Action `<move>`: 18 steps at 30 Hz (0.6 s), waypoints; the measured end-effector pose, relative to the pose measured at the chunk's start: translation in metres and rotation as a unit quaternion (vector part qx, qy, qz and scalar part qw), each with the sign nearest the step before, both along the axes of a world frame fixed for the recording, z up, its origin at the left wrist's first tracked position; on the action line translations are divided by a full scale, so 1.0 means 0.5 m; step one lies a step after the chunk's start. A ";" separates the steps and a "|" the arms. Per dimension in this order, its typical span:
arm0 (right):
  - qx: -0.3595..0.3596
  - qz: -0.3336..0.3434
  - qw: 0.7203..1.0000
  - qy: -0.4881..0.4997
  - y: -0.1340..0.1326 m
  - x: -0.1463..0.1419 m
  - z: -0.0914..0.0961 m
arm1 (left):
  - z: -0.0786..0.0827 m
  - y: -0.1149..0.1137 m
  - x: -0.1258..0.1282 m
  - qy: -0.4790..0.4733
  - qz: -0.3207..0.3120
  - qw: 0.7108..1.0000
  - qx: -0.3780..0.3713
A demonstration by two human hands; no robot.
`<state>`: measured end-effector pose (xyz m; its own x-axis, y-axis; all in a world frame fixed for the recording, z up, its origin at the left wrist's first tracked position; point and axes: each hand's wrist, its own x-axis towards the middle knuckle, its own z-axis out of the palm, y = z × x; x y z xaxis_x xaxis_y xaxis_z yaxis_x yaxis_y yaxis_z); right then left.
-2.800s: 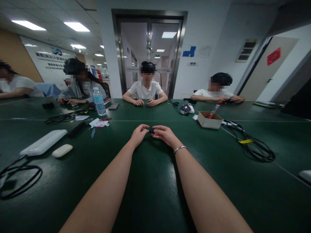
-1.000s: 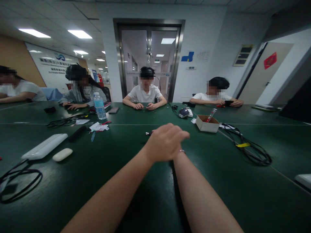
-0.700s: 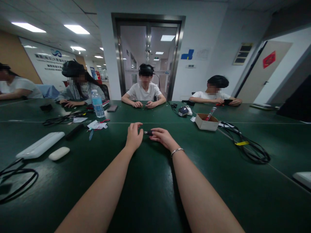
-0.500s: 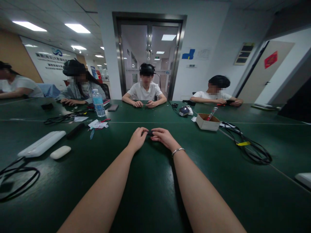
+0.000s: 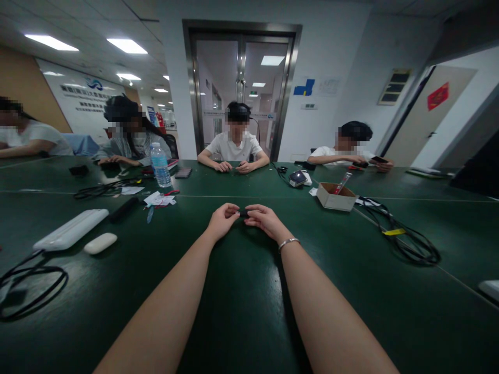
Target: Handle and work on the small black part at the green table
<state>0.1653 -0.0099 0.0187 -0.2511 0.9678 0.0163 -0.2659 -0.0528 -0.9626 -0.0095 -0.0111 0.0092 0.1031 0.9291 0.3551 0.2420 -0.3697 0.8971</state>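
Both my arms stretch out over the dark green table (image 5: 241, 311). My left hand (image 5: 222, 220) and my right hand (image 5: 265, 220) meet fingertip to fingertip around a small black object (image 5: 244, 212), each pinching one end of it just above the tabletop. Most of the object is hidden by my fingers; it looks like a short black plug or stick. A silver bracelet (image 5: 288, 242) sits on my right wrist.
To the left lie a white oblong device (image 5: 70, 229), a white mouse-like object (image 5: 100, 242) and a coiled black cable (image 5: 31, 283). A cardboard box (image 5: 336, 197) and black cables (image 5: 409, 241) are at the right. A water bottle (image 5: 160, 165) stands further back. Several people sit across the table.
A second ago my left hand was lifted over my right wrist, off the object. It came back down to the left, closed on the object's left end, and both hands now pinch it.
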 end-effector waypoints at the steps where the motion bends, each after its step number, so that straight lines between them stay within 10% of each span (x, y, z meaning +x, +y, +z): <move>1: 0.001 -0.002 1.000 -0.007 0.001 0.000 -0.001 | -0.001 0.001 0.000 -0.004 -0.002 1.000 0.002; 18: 0.043 -0.010 0.997 -0.066 0.000 -0.015 0.001 | -0.012 0.009 0.001 -0.028 -0.006 1.000 -0.004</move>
<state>0.1578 -0.0098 0.0194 -0.2370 0.9691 0.0681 -0.1371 0.0360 -0.9899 -0.0090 -0.0066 0.0032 0.0932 0.9311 0.3526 0.1865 -0.3642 0.9125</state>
